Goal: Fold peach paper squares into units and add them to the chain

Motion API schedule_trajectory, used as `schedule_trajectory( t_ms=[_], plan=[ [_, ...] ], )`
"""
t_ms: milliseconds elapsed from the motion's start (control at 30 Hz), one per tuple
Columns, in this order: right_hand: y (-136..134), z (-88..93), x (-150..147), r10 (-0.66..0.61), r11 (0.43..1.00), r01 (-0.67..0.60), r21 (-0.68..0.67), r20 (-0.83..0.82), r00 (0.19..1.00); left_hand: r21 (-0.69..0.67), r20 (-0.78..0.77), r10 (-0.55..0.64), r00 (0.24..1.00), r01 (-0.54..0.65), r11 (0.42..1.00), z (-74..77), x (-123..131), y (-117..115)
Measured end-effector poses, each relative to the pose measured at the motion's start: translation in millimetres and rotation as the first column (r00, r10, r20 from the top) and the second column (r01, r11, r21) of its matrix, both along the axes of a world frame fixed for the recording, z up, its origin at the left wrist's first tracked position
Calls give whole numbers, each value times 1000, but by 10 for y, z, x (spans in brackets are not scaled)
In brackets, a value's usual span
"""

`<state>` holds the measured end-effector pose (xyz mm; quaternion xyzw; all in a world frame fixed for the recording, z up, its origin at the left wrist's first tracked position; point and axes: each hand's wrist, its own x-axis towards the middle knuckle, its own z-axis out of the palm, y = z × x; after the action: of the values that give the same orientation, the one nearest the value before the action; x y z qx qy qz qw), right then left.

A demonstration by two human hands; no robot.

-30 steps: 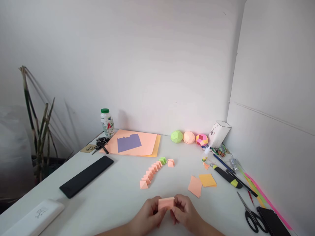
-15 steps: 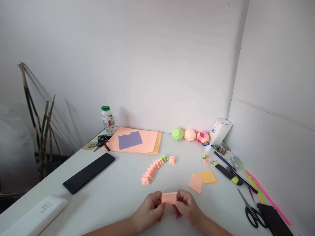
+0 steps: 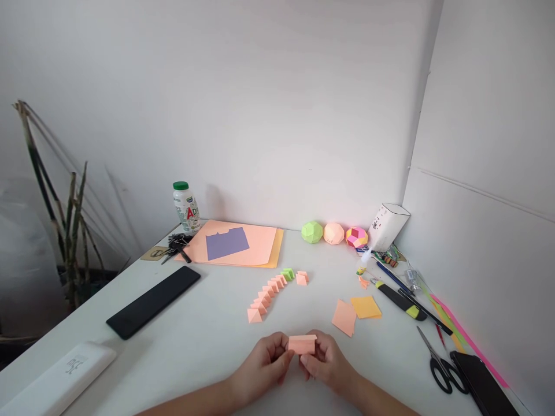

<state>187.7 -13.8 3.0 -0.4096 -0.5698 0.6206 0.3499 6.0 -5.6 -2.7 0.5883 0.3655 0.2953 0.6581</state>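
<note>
Between my two hands is a small folded piece of peach paper [image 3: 302, 345], a crease running along its upper part. My left hand [image 3: 264, 365] pinches its left end between thumb and fingers. At the right end, my right hand [image 3: 332, 363] is closed on the same paper. Beyond my hands a curved row of folded peach paper pieces [image 3: 265, 299] leads to green folded pieces [image 3: 287, 274], with a separate folded peach piece [image 3: 302, 278] beside them. Flat peach squares [image 3: 344, 317] and yellow squares [image 3: 366, 307] lie off to the right.
Scissors [image 3: 441, 364], a phone [image 3: 481, 381] and a utility knife [image 3: 399, 299] lie on the right. Paper balls [image 3: 333, 233] and a white holder [image 3: 389, 227] stand by the wall. Left are a black slab [image 3: 154, 302], a white device [image 3: 60, 378], large peach sheets [image 3: 264, 240] and a bottle [image 3: 187, 209].
The folded paper and both hands sit slightly further right, and the paper's top edge looks more folded over. My thumbs have shifted a little along it. The whole view has moved slightly.
</note>
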Motion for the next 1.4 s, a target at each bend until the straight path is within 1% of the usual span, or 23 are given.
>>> schedule_trajectory(
  t_ms=[167,333,467,667,800,900,1033,1133,1400],
  plan=[
    [7,-56,-6,-27,999,25,20,109,994,10,-40,-18,999,19,1000,0,25,-11],
    [9,-127,3,-53,998,49,37,138,989,29,-77,-25,997,27,999,-2,33,-14],
    [5,-117,-3,-80,996,74,44,163,983,48,-80,-26,996,30,998,-10,30,-17],
    [3,-78,11,-69,998,70,-1,136,988,2,-32,-18,999,18,1000,45,5,-39],
    [3,-69,0,-75,997,71,32,147,986,-19,127,15,992,-13,1000,86,3,-38],
    [-1,-67,-14,-70,997,62,55,162,984,-42,191,30,981,-22,999,67,12,-28],
    [-6,-59,-26,-62,993,39,109,219,974,-67,209,40,977,-27,997,22,23,-21],
    [-8,-43,-36,-62,989,23,149,263,963,-54,210,30,977,-20,998,20,22,-23],
    [-7,-44,-60,-70,986,24,163,283,956,-31,189,16,982,-11,999,-8,3,-28]
  ],
)
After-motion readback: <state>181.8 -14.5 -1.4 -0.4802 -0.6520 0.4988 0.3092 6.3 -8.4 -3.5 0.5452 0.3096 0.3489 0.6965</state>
